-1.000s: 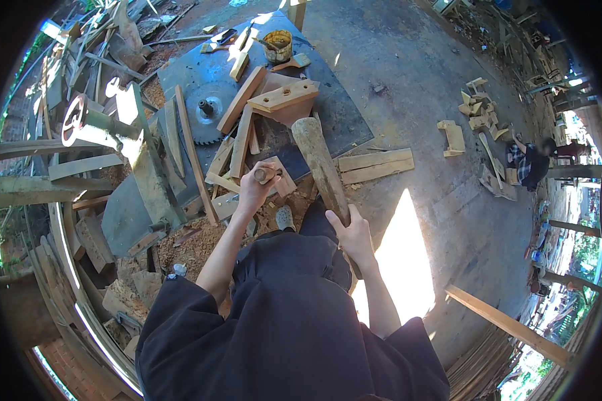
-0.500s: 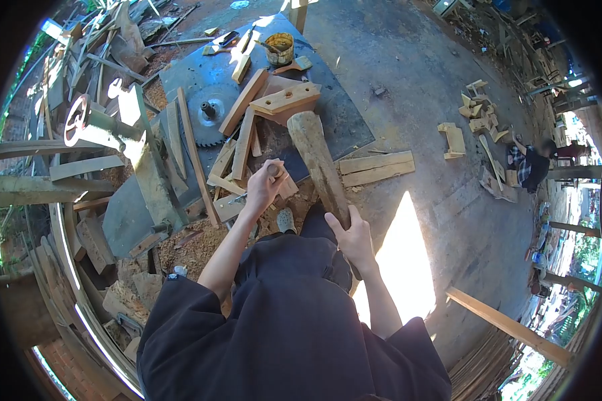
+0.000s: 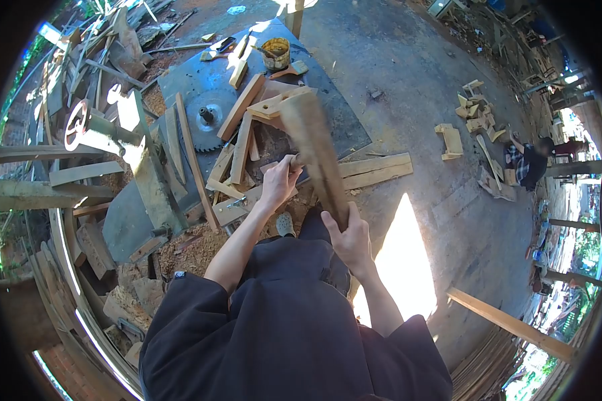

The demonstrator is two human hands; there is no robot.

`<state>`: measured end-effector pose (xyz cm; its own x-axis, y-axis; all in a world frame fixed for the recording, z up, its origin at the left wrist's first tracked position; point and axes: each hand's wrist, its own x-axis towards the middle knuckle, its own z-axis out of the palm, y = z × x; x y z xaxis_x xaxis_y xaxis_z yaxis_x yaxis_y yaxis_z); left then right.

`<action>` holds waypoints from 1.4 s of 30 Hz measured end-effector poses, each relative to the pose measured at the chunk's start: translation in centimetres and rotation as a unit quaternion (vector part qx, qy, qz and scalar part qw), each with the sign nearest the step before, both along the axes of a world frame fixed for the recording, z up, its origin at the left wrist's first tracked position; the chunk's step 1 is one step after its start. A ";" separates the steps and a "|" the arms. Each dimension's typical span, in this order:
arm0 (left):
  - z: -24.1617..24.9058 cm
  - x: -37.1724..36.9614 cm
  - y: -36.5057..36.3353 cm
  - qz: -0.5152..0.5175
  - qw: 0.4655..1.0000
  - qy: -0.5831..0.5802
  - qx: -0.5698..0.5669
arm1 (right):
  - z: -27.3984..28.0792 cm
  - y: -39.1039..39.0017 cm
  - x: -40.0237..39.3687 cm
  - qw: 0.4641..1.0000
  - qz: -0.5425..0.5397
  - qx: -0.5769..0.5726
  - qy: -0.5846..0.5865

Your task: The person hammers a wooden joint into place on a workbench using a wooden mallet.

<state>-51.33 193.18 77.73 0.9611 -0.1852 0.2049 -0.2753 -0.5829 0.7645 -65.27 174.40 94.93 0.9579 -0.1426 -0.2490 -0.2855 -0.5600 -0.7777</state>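
My right hand (image 3: 350, 237) grips the thin end of a long wooden club (image 3: 312, 148), which points away from me and looks blurred. Just left of the club, my left hand (image 3: 279, 182) is closed around a short round wooden handle (image 3: 293, 160); what lies below the handle is hidden by the hand. Under both hands lie loose wooden offcuts (image 3: 229, 175) on the near edge of a metal saw table (image 3: 344, 120).
A circular saw blade (image 3: 207, 117) sits in the table, with a paint tin (image 3: 276, 52) at the far end. Two planks (image 3: 374, 170) lie on the floor to the right. Scrap wood is piled on the left. Another person (image 3: 532, 160) crouches far right.
My left hand with the handle has moved right, up against the club. The club's far end has swung left and up and is now blurred.
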 end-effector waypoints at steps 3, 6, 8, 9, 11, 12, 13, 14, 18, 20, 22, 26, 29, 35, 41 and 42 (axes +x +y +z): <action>0.7 0.1 -0.1 0.002 1.000 0.010 0.017 | -4.5 -0.4 -0.1 0.999 -0.027 0.023 -0.013; 0.1 0.8 -0.5 -0.004 1.000 0.000 0.012 | -4.4 -2.7 0.9 0.999 -0.038 0.024 0.030; -0.1 0.9 -0.7 -0.008 1.000 0.000 0.023 | -0.6 -2.7 2.0 0.989 -0.083 0.112 0.054; -0.3 0.6 -0.9 -0.009 1.000 0.005 0.023 | -0.7 -2.5 1.5 0.988 -0.084 0.111 0.059; -0.2 1.4 -1.4 -0.016 0.999 0.016 0.029 | -1.3 -2.0 1.1 0.970 -0.134 0.196 -0.043; 0.0 1.5 -1.6 -0.017 0.999 0.020 0.033 | -2.2 -1.3 0.9 0.966 -0.140 0.210 -0.059; 0.3 1.7 -1.7 -0.017 0.999 0.017 0.032 | -2.7 -1.5 1.1 0.966 -0.140 0.209 -0.062; 0.3 1.9 -2.0 -0.021 0.999 0.013 0.039 | -2.7 -2.0 1.6 0.986 -0.100 0.135 0.011; -0.2 2.3 -2.3 -0.033 0.997 0.005 0.066 | -1.3 -4.1 2.9 0.984 -0.088 0.124 0.092; -0.6 2.5 -2.5 -0.036 0.997 0.009 0.071 | -1.4 -3.8 2.4 0.970 -0.158 0.185 0.022; -0.7 2.9 -2.6 -0.037 0.997 0.003 0.071 | -2.9 -2.8 2.0 0.967 -0.159 0.197 0.031; -0.9 3.5 -3.1 -0.027 0.995 0.018 0.090 | -2.9 -6.0 2.8 0.969 -0.098 0.164 0.158; -0.8 3.7 -3.0 -0.031 0.994 0.014 0.101 | -2.8 -6.9 3.1 0.974 -0.108 0.140 0.143; -1.2 4.4 -3.8 -0.027 0.993 0.028 0.108 | -3.5 -4.8 2.4 0.968 -0.073 0.187 0.151; -1.2 4.3 -3.0 -0.017 0.993 0.038 0.106 | -1.6 -6.0 2.8 0.973 -0.123 0.178 0.084; -1.1 4.3 -2.9 -0.021 0.993 0.041 0.106 | -1.8 -5.3 2.7 0.967 -0.156 0.198 0.044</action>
